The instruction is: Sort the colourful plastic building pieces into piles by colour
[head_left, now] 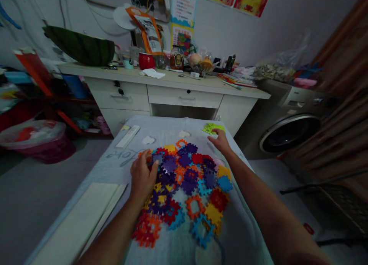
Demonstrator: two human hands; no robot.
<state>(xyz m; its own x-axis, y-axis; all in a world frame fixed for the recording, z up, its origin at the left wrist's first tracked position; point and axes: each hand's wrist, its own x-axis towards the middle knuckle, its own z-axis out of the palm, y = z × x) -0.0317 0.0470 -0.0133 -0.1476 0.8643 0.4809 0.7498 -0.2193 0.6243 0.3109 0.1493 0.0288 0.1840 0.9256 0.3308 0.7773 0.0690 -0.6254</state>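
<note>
A pile of interlocking plastic puzzle tiles (189,180) with toothed edges, in purple, red, orange, yellow and blue, spreads over the cloth-covered table (184,123). At the pile's left edge is my left hand (143,175), its thumb and fingers apart beside a purple tile (169,163). Whether its fingertips touch any tile is unclear. My right hand (220,141) reaches to the far right of the table, fingers apart, next to a small group of lime-green tiles (211,127). Nothing is visibly held in it, though its fingertips partly overlap the green tiles.
Long white boards (86,211) lie along the table's left side, with a shorter white strip (128,137) farther back. A white cabinet (120,94) stands behind, bearing jars and a watermelon piece (82,46). On the right is a washing machine (276,115); a pink basket (43,146) sits left.
</note>
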